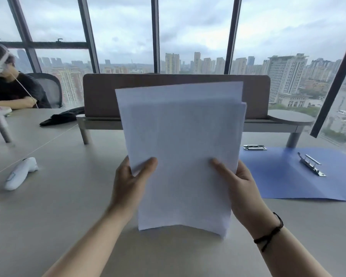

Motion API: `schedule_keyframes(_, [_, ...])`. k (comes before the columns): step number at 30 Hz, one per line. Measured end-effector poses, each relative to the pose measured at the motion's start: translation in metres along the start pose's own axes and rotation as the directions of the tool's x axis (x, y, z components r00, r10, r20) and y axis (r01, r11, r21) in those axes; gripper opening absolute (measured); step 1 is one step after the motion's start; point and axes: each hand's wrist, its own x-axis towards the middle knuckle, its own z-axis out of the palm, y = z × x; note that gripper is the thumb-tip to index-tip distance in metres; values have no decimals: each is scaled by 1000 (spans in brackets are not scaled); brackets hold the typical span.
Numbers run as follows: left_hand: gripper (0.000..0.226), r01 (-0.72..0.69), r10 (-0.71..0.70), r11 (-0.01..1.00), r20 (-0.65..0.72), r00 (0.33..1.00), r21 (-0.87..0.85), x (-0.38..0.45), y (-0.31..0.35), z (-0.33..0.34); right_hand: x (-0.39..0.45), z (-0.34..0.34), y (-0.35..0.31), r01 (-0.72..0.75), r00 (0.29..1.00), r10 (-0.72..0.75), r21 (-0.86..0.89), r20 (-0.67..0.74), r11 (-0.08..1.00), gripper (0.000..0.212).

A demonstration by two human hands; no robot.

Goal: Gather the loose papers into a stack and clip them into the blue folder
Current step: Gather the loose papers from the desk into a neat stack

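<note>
Both hands grip the papers (180, 148) upright above the table (68, 206): left hand (131, 182), right hand (241, 186); blue folder (284, 176) lies open alongside.

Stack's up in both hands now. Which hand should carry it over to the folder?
Probably the right hand. It already grips the paper stack, and the open blue folder lies on its side of the table. The left hand is farther away.

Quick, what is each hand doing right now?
Left hand: grips the left edge of the stack of white papers, thumb in front.
Right hand: grips the stack's right edge, thumb in front.
</note>
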Motion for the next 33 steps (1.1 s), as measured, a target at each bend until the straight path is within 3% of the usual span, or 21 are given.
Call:
schedule_keyframes(4, [54,194,-184,976,104,977,-95,-7,9,-5,-11,-5,-7,5,1000,-5,-10,5,1000,38])
schedule_keyframes(7, [39,291,-271,949,158,950,-122,-5,19,-3,-11,-3,-15,11,1000,-11,12,-3,1000,37])
schedule_keyframes(12, [26,326,-307,937,156,939,-122,-12,26,5,-13,9,-22,26,1000,-25,-56,3,998,15])
schedule_keyframes(16, [34,313,-290,946,216,932,-82,-12,33,-4,-17,0,-24,-6,1000,7,-29,27,1000,25])
schedule_keyframes(23, [21,95,-55,986,275,960,-135,19,90,2,-8,8,-64,33,991,-29,-27,133,999,28])
schedule_keyframes(28, [42,134,11,950,459,888,-282,28,111,3,-6,10,-86,55,962,-77,88,261,995,33])
schedule_keyframes(31, [39,142,16,942,464,886,-305,29,111,6,-4,11,-93,68,934,-129,188,332,980,49])
schedule_keyframes(33, [36,136,21,943,462,887,-304,30,109,6,-2,12,-97,89,929,-155,203,336,975,47])
